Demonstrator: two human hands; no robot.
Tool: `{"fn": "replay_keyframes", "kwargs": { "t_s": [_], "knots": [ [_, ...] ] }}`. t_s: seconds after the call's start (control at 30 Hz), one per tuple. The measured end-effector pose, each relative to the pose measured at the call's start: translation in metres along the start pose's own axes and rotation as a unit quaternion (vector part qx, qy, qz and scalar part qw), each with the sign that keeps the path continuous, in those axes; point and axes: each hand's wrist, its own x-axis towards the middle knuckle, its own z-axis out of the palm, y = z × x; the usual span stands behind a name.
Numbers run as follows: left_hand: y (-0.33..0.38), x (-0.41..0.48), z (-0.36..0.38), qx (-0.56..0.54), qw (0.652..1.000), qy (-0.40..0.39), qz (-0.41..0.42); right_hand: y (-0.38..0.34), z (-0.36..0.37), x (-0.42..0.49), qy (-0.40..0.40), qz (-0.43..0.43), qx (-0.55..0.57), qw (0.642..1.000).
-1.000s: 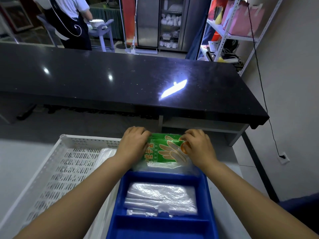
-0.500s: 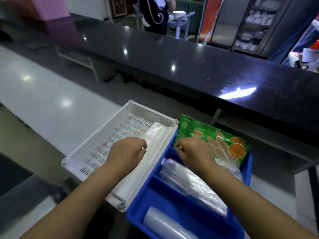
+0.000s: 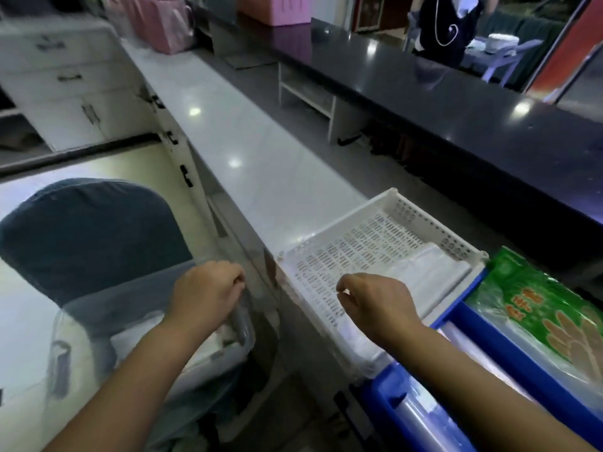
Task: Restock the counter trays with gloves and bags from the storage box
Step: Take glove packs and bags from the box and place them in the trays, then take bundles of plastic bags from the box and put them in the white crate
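Note:
A green glove packet point(image 3: 535, 308) lies in the far compartment of the blue tray point(image 3: 385, 402). Its other compartments hold clear bags point(image 3: 483, 353) and a clear roll point(image 3: 424, 422). Left of it stands a white perforated tray point(image 3: 359, 243) with a flat stack of clear bags point(image 3: 424, 272) along its right side. My right hand point(image 3: 375, 301) hovers over this tray's near edge, fingers loosely curled and holding nothing. My left hand point(image 3: 208, 295) hangs over the rim of the clear storage box point(image 3: 208, 360), fingers loosely curled. The box sits on a chair below the counter edge.
The chair point(image 3: 81, 236) has a blue-grey cover. The white counter point(image 3: 244, 141) runs back to pink bags point(image 3: 156, 21) and a white cabinet point(image 3: 65, 86). A raised black counter point(image 3: 456, 102) borders the right; a person point(image 3: 447, 24) stands behind it.
The view has swung left and down. Both hands let go of the glove packet, which now lies in the blue tray. My left hand moved to the storage box, my right over the white tray.

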Motion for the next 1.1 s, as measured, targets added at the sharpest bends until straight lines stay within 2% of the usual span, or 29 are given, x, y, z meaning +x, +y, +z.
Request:
{"fn": "replay_keyframes", "kwargs": {
  "t_s": [0.17,0.37,0.53,0.77,0.87,0.97,1.1],
  "knots": [
    [-0.094,-0.014,-0.016,-0.019,0.996,-0.008,-0.083,-0.078,0.023,0.046,-0.016,-0.032,0.03,0.999],
    [-0.215,-0.032,-0.016,-0.038,0.99,-0.031,-0.129,-0.17,0.073,0.1,-0.066,-0.044,0.029,0.996],
    [-0.297,-0.048,-0.003,-0.039,0.982,-0.083,-0.167,-0.213,0.139,0.127,-0.141,-0.011,0.018,0.99],
    [-0.358,-0.08,0.019,-0.084,0.959,-0.125,-0.239,-0.242,0.23,0.145,-0.233,0.068,0.033,0.97],
    [-0.372,-0.096,0.039,-0.095,0.95,-0.146,-0.259,-0.24,0.278,0.153,-0.293,0.143,0.104,0.94],
    [-0.378,-0.111,0.063,-0.105,0.939,-0.173,-0.279,-0.235,0.334,0.158,-0.341,0.229,0.194,0.891],
    [-0.376,-0.123,0.094,-0.099,0.935,-0.167,-0.297,-0.23,0.408,0.167,-0.368,0.339,0.249,0.829]
  ]
}}
